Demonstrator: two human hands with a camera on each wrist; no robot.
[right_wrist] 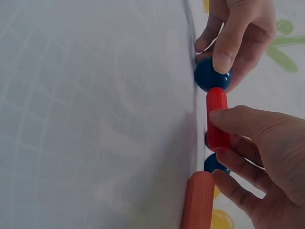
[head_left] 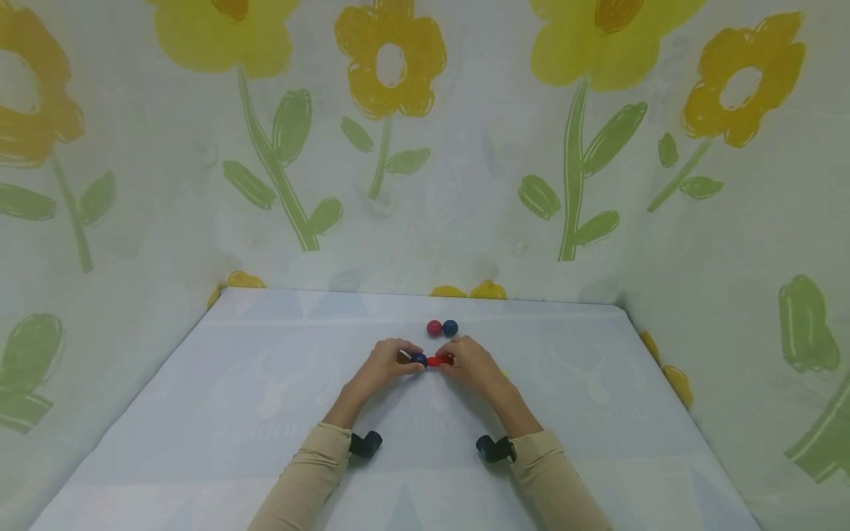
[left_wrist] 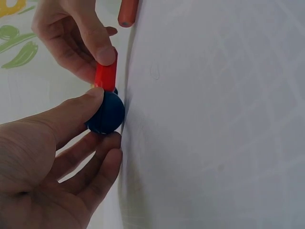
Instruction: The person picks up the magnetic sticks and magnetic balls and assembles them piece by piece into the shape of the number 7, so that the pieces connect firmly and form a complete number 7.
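Observation:
My left hand (head_left: 392,359) pinches a dark blue ball (left_wrist: 107,113) between thumb and fingers. My right hand (head_left: 470,361) holds a bright red rod (right_wrist: 218,117), its thumb along one side and fingers on the other. The rod's end meets the blue ball; whether it sits inside a hole cannot be seen. Beyond the hands, a red ball (head_left: 434,328) and a second blue ball (head_left: 450,327) lie side by side on the table. Close to the right hand's fingers is an orange-red rod (right_wrist: 198,200), cut off by the frame edge.
The white patterned tabletop (head_left: 265,413) stretches around both arms. A flower-print curtain (head_left: 451,184) rises behind the table and along its sides. A small yellow patch (head_left: 505,374) shows beside the right wrist, too little of it to identify. Each wrist wears a black camera (head_left: 365,445).

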